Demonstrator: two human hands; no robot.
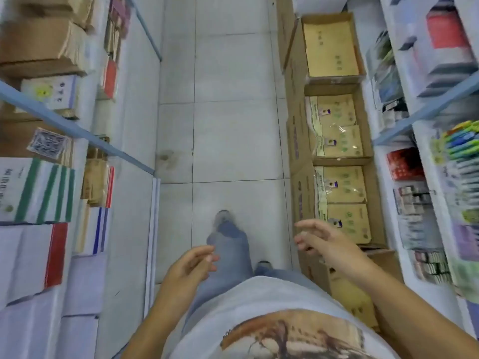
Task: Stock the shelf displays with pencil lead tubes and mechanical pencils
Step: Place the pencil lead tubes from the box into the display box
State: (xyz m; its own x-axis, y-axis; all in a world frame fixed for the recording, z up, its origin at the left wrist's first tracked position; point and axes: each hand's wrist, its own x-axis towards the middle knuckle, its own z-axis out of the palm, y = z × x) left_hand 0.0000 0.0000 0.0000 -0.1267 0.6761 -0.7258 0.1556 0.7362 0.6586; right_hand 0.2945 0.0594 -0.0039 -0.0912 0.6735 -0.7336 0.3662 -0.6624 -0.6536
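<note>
I stand in a narrow shop aisle and look down at my legs. My left hand [190, 265] hangs in front of my thigh with loosely curled fingers and holds nothing. My right hand [324, 242] reaches forward and to the right over a cardboard box, fingers relaxed and spread, also holding nothing. On the right shelf [425, 110] sits a bunch of green, blue and yellow pens or pencils [464, 141], blurred. Small boxed items [414, 200] lie below them. No lead tubes can be made out.
A row of open cardboard boxes [337, 125] with tan envelopes lines the floor along the right shelf. The left shelf [64, 125] holds stacked paper packs and cartons. A white tiled floor [228, 112] runs between them.
</note>
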